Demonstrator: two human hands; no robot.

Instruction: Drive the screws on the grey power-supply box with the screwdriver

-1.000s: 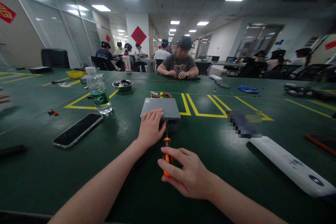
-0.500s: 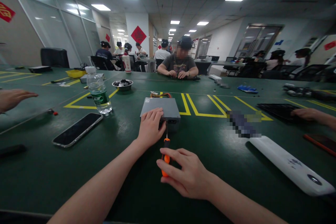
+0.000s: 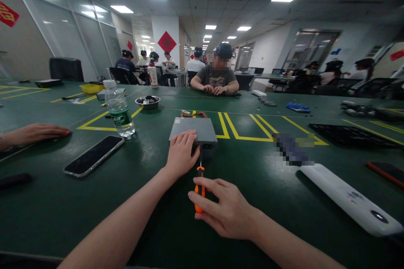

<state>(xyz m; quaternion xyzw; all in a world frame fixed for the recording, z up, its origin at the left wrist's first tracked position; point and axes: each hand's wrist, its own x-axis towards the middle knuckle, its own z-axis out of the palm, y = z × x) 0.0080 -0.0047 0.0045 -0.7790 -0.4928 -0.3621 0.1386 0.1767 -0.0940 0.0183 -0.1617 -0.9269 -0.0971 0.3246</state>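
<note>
A grey metal computer power supply (image 3: 202,127) lies on the green table, its bundle of coloured wires (image 3: 195,114) at the back. My left hand (image 3: 183,151) grips its near left corner, fingers flat over the top and thumb against the front face. An orange and black screwdriver (image 3: 199,193) is pinched between the thumb and fingers of my right hand (image 3: 222,208). Its shaft points away from me, up to the front face of the power supply beside the socket. The tip and whatever it touches are too small to make out.
Left of me are a phone (image 3: 94,155), a water bottle (image 3: 118,111), a metal bowl (image 3: 147,101) and another person's hand (image 3: 41,132). On the right lie a long white device (image 3: 350,197) and a black panel (image 3: 350,133). A person (image 3: 216,77) sits opposite.
The screwdriver handle has turned slightly in my right hand; my left hand stays put. At the left another person's hand came further in and down; the hand on the black panel has left view.
</note>
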